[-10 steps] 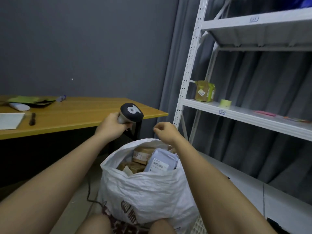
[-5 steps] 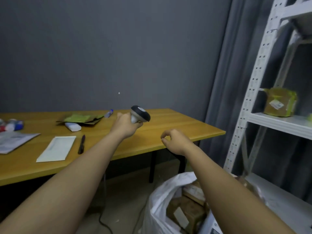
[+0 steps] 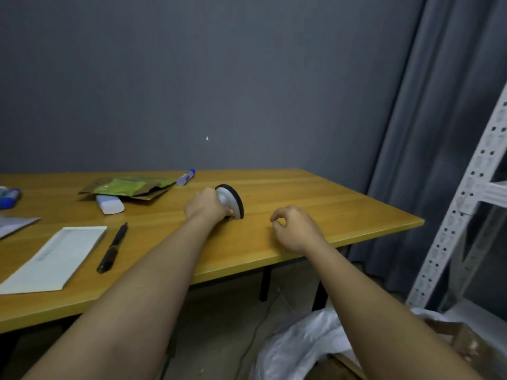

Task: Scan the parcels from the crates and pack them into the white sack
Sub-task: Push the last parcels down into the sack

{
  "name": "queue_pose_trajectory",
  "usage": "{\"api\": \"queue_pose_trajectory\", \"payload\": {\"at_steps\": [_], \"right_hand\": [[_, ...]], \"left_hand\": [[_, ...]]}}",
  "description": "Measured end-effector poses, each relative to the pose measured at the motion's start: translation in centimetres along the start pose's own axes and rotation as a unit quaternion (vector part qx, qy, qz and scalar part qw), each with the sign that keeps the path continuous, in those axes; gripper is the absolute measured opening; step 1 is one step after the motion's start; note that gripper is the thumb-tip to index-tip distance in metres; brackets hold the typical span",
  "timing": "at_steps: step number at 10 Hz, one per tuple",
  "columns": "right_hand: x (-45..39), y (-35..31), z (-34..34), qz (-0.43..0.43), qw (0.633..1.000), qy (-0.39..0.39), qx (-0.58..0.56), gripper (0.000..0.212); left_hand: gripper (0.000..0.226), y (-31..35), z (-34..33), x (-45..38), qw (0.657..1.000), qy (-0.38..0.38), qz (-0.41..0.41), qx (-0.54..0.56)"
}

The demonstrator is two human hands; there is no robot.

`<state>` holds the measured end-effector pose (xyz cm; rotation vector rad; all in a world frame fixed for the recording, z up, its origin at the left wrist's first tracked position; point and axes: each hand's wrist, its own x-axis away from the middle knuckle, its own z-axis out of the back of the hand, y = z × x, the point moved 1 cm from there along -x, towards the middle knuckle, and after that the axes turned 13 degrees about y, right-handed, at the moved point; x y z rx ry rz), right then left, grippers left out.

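From my feed, the left hand (image 3: 207, 205) is out over the middle of the wooden desk (image 3: 315, 204), its grip wrapped around the handle of the scanner (image 3: 230, 200), white body with a black rim, head angled down and the lower edge looks like it's touching the desk top, though I can't tell for sure. The right hand (image 3: 295, 229) hovers a bit lower and to the right, near the desk's front edge, fingers loosely curled with thumb and forefinger almost meeting, nothing in that grip. The white sack (image 3: 299, 344) is down in the lower right of the frame on the floor, mouth open, mostly hidden behind the right forearm, and a bit of brown cardboard parcel (image 3: 450, 335) pokes out next to it. Over on the left side of the desk there's a white envelope (image 3: 55, 259) with a black pen (image 3: 112, 248) just beside it, a white eraser-looking block (image 3: 109, 204) touching a green packet (image 3: 129, 185) lying on flat cardboard, and a blue-capped marker (image 3: 186, 176) further back. Right edge of the frame shows a white metal shelf upright (image 3: 463, 204) in front of a grey curtain (image 3: 428, 133).
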<state>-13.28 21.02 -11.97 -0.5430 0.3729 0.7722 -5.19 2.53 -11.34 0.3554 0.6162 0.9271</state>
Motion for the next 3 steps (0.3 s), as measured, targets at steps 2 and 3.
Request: {"api": "queue_pose_trajectory", "payload": {"at_steps": [2,3], "right_hand": [[0.7,-0.4,0.9,-0.008,1.0,-0.002,-0.01,0.026],[1.5,-1.3,1.9,-0.005,1.0,0.005,-0.025,0.025]], "left_hand": [[0.035,0.1,1.4,0.9,0.997,-0.029,0.026,0.062],[0.026,-1.1,2.6,1.5,0.986,0.073,-0.024,0.146]]}}
